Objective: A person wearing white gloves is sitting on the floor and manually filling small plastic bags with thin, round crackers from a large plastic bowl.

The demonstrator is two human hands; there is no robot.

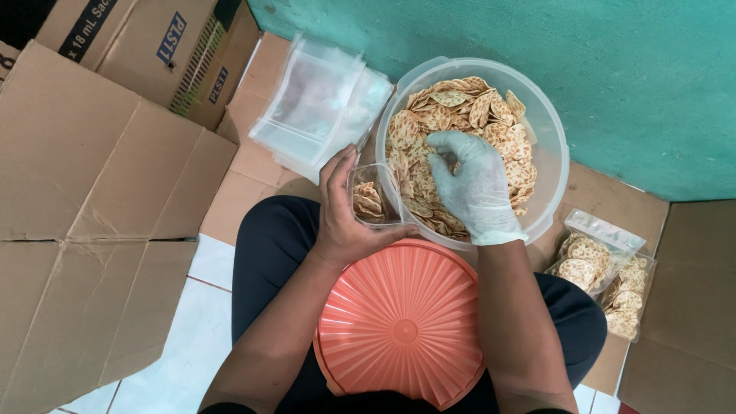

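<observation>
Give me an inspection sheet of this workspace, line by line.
Surface: flattened cardboard over pale floor tiles.
Job's things: clear tub full of round speckled crackers; small clear bag, partly filled; stack of empty clear bags; two filled bags on the right.
Clutter: orange ribbed lid on the person's lap; printed cardboard boxes at the top left.
Grippers: bare left hand holds the small bag; gloved right hand is in the tub on the crackers.
Cables: nothing seen.
Surroundings: teal wall.
</observation>
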